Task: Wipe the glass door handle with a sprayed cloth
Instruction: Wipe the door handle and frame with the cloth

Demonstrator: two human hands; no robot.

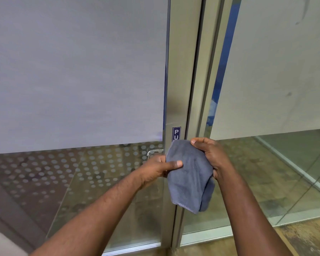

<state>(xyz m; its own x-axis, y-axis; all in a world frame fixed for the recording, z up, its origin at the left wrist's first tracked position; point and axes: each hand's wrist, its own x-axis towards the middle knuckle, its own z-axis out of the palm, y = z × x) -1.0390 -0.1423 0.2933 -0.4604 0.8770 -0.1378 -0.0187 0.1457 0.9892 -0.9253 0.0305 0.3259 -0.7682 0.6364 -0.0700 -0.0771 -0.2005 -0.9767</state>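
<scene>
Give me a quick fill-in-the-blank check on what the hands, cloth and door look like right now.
1. Both hands, the left hand and the right hand, grip a ____ cloth.
2. The metal handle shows just ____ the left hand.
3. The sticker on the door frame, partly covered by the cloth, shows the letters ____.

Missing words: grey; above; PU

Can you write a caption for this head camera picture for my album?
Both hands, left hand and right hand, hold a grey-blue folded cloth before the silver metal door handle.
</scene>
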